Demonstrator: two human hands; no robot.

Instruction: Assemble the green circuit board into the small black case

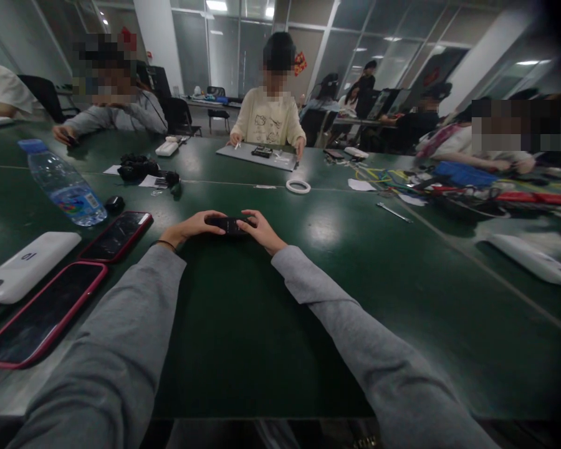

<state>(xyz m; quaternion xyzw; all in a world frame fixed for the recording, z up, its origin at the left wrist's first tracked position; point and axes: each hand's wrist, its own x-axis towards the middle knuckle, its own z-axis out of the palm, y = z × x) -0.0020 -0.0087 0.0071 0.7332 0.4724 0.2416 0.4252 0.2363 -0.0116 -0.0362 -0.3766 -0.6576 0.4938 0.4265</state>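
A small black rectangular object (pixel 230 226) is held level between my two hands, low over the green table (pixel 262 324). Its exact kind is too small to make out. My left hand (pixel 197 226) grips its left end, thumb along the near side. At the other end, my right hand (pixel 260 231) pinches it with thumb and fingers. Both ends are partly hidden by my fingers. To the left of my left hand lie a phone in a red case (pixel 116 237) and a larger phone in a pink-red case (pixel 47 312).
A water bottle (pixel 68 187) and a white power bank (pixel 28 265) are at left. Beyond my hands lie black cables (pixel 138 168) and a white tape roll (pixel 298 186). Tangled cables (pixel 402 181) and a white device (pixel 533 257) lie right. A person (pixel 268 118) sits opposite with a grey board (pixel 257 156).
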